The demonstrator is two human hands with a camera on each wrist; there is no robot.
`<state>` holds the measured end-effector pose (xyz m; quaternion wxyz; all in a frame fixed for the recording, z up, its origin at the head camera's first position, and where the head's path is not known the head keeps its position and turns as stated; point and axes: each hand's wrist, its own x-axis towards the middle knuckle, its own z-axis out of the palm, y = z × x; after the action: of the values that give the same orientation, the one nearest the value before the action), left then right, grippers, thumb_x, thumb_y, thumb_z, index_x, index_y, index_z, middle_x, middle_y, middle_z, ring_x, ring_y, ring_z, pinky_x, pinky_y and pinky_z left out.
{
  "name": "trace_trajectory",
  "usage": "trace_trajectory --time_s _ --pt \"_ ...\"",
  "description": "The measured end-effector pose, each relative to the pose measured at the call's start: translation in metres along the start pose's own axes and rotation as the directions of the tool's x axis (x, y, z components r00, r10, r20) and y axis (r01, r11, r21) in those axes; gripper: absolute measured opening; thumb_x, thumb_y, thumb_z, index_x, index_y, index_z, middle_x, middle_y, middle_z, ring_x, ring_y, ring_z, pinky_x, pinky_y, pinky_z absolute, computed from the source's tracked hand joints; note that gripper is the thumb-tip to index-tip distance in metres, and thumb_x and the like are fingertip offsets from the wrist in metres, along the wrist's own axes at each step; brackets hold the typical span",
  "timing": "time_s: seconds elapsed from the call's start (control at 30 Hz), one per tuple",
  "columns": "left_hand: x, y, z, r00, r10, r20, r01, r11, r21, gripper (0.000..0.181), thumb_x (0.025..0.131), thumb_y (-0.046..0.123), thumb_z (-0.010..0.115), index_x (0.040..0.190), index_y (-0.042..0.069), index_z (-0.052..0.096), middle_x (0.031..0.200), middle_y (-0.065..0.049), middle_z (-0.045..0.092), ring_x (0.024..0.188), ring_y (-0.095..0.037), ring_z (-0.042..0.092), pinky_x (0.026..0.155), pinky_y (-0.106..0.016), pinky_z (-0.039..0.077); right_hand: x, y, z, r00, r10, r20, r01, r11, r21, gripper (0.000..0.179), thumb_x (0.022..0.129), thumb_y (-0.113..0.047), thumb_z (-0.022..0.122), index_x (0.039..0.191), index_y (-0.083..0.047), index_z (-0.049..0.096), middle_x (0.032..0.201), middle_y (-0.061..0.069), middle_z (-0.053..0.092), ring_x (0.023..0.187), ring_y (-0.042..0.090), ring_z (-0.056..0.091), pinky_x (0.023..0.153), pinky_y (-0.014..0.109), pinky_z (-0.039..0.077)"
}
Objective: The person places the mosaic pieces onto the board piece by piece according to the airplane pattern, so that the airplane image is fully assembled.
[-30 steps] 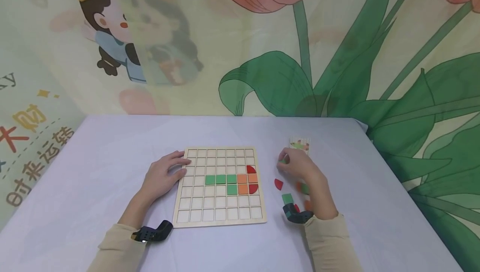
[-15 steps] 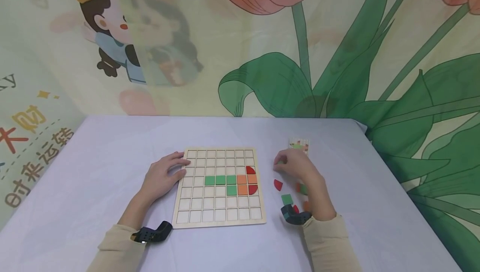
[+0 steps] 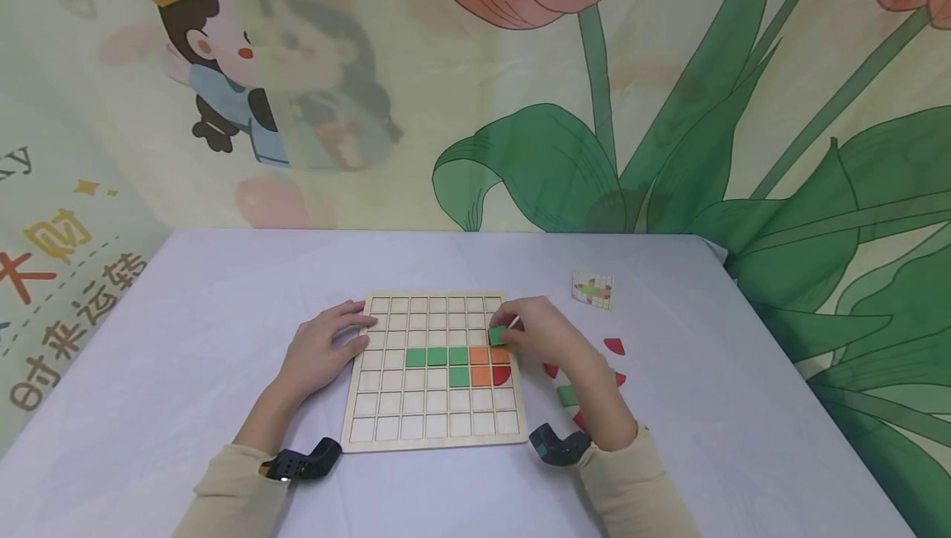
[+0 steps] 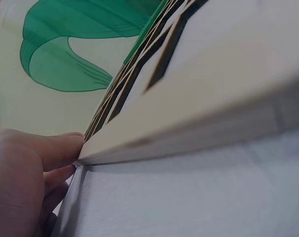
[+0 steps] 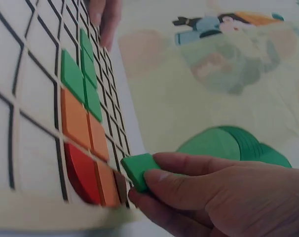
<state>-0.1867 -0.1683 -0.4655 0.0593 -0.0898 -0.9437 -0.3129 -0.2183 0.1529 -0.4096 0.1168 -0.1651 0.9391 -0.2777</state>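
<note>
A wooden grid board (image 3: pixel 414 403) lies on the white table, with green squares (image 3: pixel 437 356), orange squares (image 3: pixel 481 375) and a red quarter-round tile (image 3: pixel 501 375) in its cells. My right hand (image 3: pixel 541 332) pinches a green square tile (image 5: pixel 138 169) between thumb and fingers. In the head view this tile covers a cell near the board's right edge; the right wrist view has it tilted, held at the grid. My left hand (image 3: pixel 321 346) rests at the board's left edge, fingers fairly straight. In the left wrist view its fingers (image 4: pixel 63 150) touch the board's corner.
Right of the board lie loose tiles: red quarter-rounds (image 3: pixel 614 346) and a green square (image 3: pixel 568 395), partly hidden by my right forearm. A small pattern card (image 3: pixel 592 290) lies behind them. A printed cloth (image 3: pixel 357 191) hangs at the table's back edge.
My right hand has moved left from beside the card to the board's right edge, carrying the green tile. The card and more loose tiles are uncovered. My left hand stays put.
</note>
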Motion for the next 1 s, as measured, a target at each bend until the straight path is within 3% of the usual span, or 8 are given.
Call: trace_trajectory --time_s 0.23,0.47,0.77,1.0 --pt "0.000 0.000 -0.001 1.000 0.006 -0.006 -0.006 1.000 0.003 0.031 0.088 0.019 0.062 0.118 0.012 0.066 0.142 -0.013 0.050 0.137 -0.037 0.036 0.108 -0.062 0.023 0.001 -0.024 0.018 0.991 -0.117 0.060 0.116 0.993 0.018 0.013 0.086 -0.012 0.069 0.096 -0.018 0.072 0.091 -0.007 0.066 0.078 0.009 0.060 0.068 0.021 0.053" --pt "-0.001 0.001 -0.001 1.000 0.000 0.000 0.000 1.000 -0.005 0.031 0.088 0.019 0.062 0.118 0.012 0.066 0.142 -0.013 0.049 0.137 -0.037 0.036 0.109 -0.062 0.023 -0.001 -0.039 0.033 0.968 -0.235 0.089 0.236 0.972 -0.002 0.007 0.083 -0.013 0.072 0.087 -0.018 0.072 0.087 -0.010 0.067 0.075 0.003 0.057 0.066 0.016 0.049" --pt "0.000 0.000 -0.001 1.000 0.004 -0.001 -0.004 1.000 -0.004 0.031 0.088 0.019 0.061 0.118 0.012 0.066 0.142 -0.013 0.049 0.136 -0.038 0.037 0.109 -0.062 0.023 -0.003 -0.049 0.044 0.968 -0.228 0.102 0.226 0.974 0.030 0.007 0.084 -0.013 0.072 0.082 -0.019 0.069 0.078 -0.012 0.065 0.068 0.003 0.056 0.061 0.015 0.049" --pt "0.000 0.002 -0.001 1.000 -0.007 0.007 0.007 1.000 -0.008 0.031 0.088 0.019 0.062 0.118 0.012 0.066 0.143 -0.013 0.049 0.136 -0.037 0.037 0.109 -0.062 0.023 -0.003 -0.051 0.048 0.966 -0.239 0.095 0.243 0.970 -0.023 0.006 0.084 -0.015 0.072 0.080 -0.020 0.069 0.073 -0.014 0.062 0.067 0.002 0.054 0.063 0.015 0.047"
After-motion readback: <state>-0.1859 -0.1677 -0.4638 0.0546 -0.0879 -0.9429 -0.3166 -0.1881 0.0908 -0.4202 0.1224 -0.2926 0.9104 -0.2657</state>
